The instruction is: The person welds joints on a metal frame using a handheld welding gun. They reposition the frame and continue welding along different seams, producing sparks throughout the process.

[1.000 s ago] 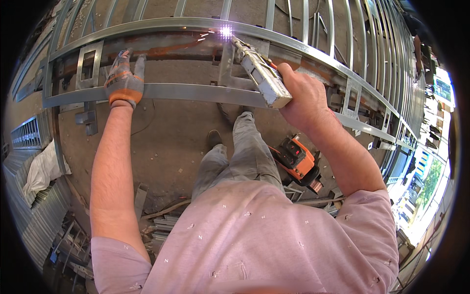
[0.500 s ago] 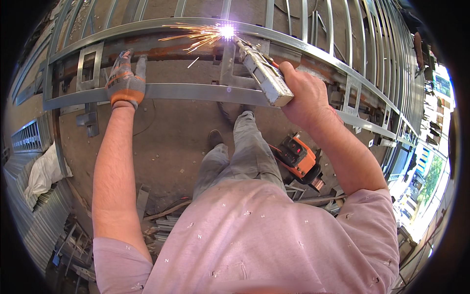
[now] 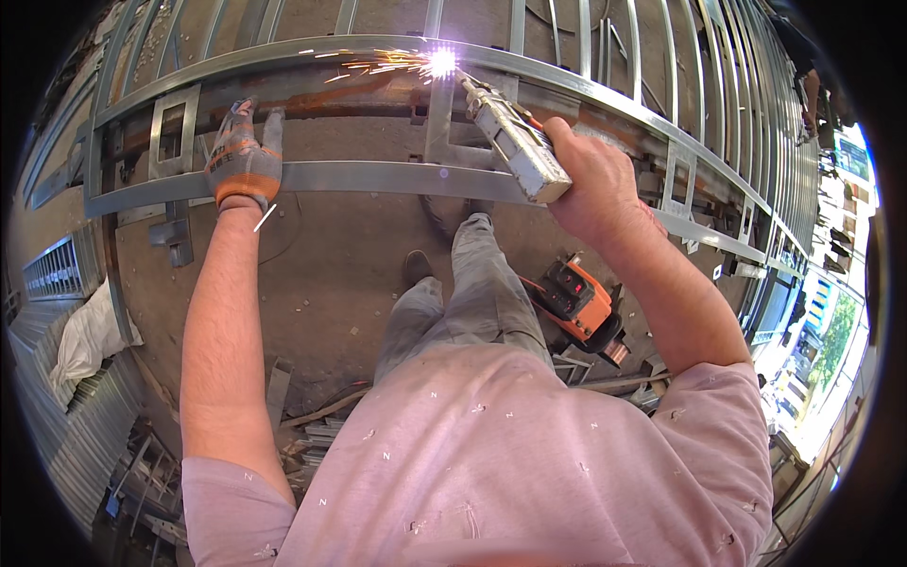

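Observation:
My right hand [image 3: 597, 180] is bare and closed round a worn, whitish, box-shaped welding torch [image 3: 515, 142]. Its tip meets the far rail [image 3: 557, 74] of a metal frame, where a bright violet-white arc [image 3: 442, 63] burns and orange sparks [image 3: 378, 64] spray left. My left hand [image 3: 244, 161] wears a grey and orange glove. It lies across the near rail [image 3: 368, 177], fingers stretched forward and thumb apart. Left of it a small rectangular metal piece [image 3: 159, 132] spans the rails. The glare hides the contact spot.
An orange and black machine [image 3: 576, 300] stands on the floor right of my legs. Long metal bars [image 3: 633, 57] run beyond the far rail. A white sack [image 3: 90, 335] and corrugated sheets [image 3: 71, 444] lie at the left. Another person's arm [image 3: 811, 94] shows at the far right.
The arc and torch have shifted very slightly right, and the spark spray is thinner. A bright white streak has jumped from between the rails to beside my left wrist. My left hand stays put.

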Motion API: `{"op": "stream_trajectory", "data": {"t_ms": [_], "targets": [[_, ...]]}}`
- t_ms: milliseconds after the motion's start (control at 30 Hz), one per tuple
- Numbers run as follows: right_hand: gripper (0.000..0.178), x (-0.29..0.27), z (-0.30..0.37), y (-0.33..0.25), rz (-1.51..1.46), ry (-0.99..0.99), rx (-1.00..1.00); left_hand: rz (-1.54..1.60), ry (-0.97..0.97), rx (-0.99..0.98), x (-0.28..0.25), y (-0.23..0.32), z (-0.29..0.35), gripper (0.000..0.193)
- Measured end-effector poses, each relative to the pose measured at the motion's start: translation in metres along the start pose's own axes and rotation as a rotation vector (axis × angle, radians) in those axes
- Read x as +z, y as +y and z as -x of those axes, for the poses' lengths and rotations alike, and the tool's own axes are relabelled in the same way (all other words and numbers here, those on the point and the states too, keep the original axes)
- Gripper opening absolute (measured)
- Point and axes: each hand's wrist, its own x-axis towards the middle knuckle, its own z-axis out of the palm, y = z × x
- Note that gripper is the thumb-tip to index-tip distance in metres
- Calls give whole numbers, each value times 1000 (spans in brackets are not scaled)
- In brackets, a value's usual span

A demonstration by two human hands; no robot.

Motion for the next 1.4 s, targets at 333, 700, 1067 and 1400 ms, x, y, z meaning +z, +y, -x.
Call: {"op": "stream_trajectory", "data": {"t_ms": [333,700,1067,1400], "targets": [[38,0,3,2,-2,18,-4,-26,-36,-17,-6,4,1,54],[39,-2,5,4,20,-3,18,-5,-13,-10,-3,2,1,53],[44,-12,31,8,-65,15,-8,5,-36,-24,-3,2,0,55],[36,-104,118,88,-335,-4,102,29,-42,-27,-9,6,2,52]]}}
